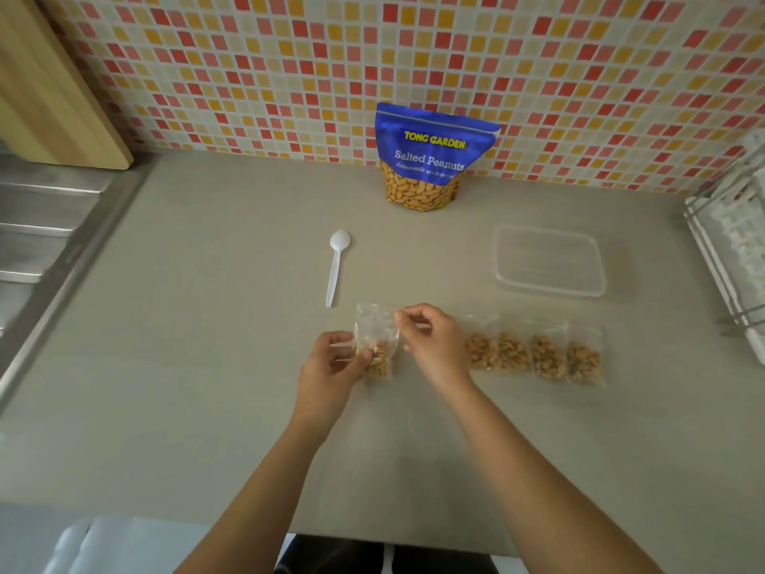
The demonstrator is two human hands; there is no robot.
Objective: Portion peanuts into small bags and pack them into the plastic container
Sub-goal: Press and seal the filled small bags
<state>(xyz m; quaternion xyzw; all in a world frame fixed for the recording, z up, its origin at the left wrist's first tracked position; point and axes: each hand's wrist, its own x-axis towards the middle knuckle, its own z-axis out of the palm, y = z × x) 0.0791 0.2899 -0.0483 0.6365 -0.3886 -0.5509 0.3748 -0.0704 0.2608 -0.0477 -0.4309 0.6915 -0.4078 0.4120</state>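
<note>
Both hands hold one small clear bag (377, 325) with peanuts in its bottom, just above the grey counter. My left hand (331, 364) grips its lower left side; my right hand (430, 339) pinches its upper right edge. To the right, several filled small bags (534, 356) lie in a row on the counter. Behind them sits the clear plastic container (548, 261), with nothing in it. A white plastic spoon (337, 265) lies left of centre. The blue peanut pouch (432, 157) stands against the tiled wall.
A steel sink drainboard (37, 229) runs along the left, with a wooden board (54, 89) leaning above it. A white wire rack (732, 250) stands at the right edge. The counter's front edge is near my body.
</note>
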